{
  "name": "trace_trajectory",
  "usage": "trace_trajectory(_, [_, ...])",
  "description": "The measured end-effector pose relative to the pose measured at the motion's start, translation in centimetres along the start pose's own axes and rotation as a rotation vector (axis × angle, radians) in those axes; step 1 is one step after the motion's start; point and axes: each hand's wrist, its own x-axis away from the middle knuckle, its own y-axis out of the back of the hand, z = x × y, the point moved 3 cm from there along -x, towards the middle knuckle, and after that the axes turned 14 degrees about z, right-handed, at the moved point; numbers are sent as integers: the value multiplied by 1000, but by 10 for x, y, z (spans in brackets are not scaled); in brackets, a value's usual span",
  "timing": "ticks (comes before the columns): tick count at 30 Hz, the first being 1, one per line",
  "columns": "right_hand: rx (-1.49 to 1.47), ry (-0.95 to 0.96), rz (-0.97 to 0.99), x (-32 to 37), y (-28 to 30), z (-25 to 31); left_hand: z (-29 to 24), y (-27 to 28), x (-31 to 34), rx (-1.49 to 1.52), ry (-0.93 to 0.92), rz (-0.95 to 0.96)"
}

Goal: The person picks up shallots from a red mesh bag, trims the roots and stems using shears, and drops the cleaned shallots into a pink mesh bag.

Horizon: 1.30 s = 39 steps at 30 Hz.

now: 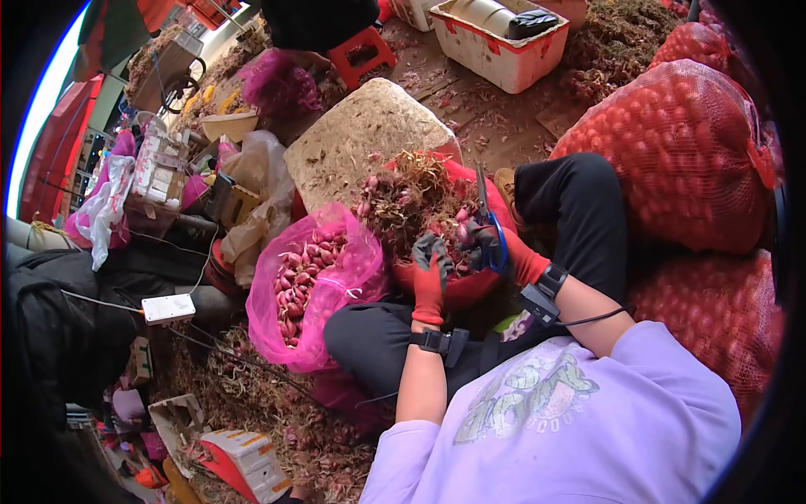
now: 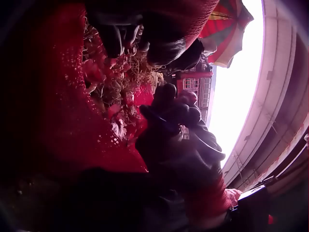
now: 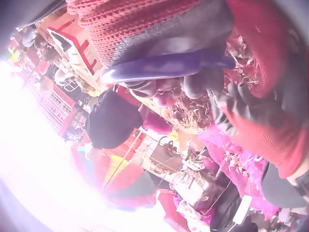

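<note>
Both hands wear red gloves with grey palms. My right hand [image 1: 487,245] grips scissors [image 1: 494,244] by the blue handles, their blades pointing up and away over the heap. A pink shallot [image 3: 164,99] shows right at this hand's fingers in the right wrist view. My left hand [image 1: 430,277] is over the near edge of the heap, fingers loosely bent, with nothing visible between them; in the left wrist view its dark fingers [image 2: 113,41] hang over dry roots. Below both hands is a red mesh bag [image 1: 470,290] filled with dried shallot tops and shallots [image 1: 407,197].
A pink mesh bag [image 1: 264,307] of trimmed shallots stands beside the left knee. Behind the heap lies a dirty foam board [image 1: 369,126]. Full red net sacks [image 1: 663,143] rise at the right. A white foam box [image 1: 495,50] stands farther back, and trimmings litter the floor.
</note>
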Motion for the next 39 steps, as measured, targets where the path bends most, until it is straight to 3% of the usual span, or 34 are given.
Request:
trace_trajectory(3, [140, 42, -51, 7, 14, -12, -4, -26, 10, -126, 21, 197])
trace_trajectory(4, [157, 49, -75, 7, 11, -16, -2, -29, 12, -420, -113, 180])
trace_trajectory(10, [-142, -25, -134, 0, 20, -32, -3, -29, 17, -494, -196, 87])
trace_trajectory(13, [-237, -6, -89, -2, 9, -25, 4, -12, 8, -125, -57, -61])
trace_trajectory(18, [-182, 17, -114, -5, 13, -25, -8, -30, 12, -174, -107, 26])
trace_trajectory(23, [75, 14, -179, 3, 4, -25, -4, -19, 18, -590, -146, -20])
trace_trajectory(26, [330, 101, -178, 2, 6, -23, 0, -16, 17, -259, 38, -43])
trace_trajectory(27, [420, 132, -168, 1, 1, -19, 1, -14, 15, -290, 61, -22])
trace_trajectory(29, [318, 164, -71, 4, -9, -15, 10, -4, 10, -348, 100, 14])
trace_trajectory(30, [266, 179, -19, 4, -17, -11, 14, 3, 7, -237, 109, 32])
trace_trajectory(32, [570, 168, -45, 4, -21, 1, 23, 12, 2, -15, 129, 73])
trace_trajectory(35, [1049, 266, -11, 3, -5, 12, -43, -48, 14, 5, -165, 89])
trace_trajectory(37, [1339, 297, 15, 8, -10, 21, -46, -53, 17, -115, -141, 235])
trace_trajectory(39, [1248, 266, 4, 12, -5, 17, -34, -49, 18, -219, -57, 344])
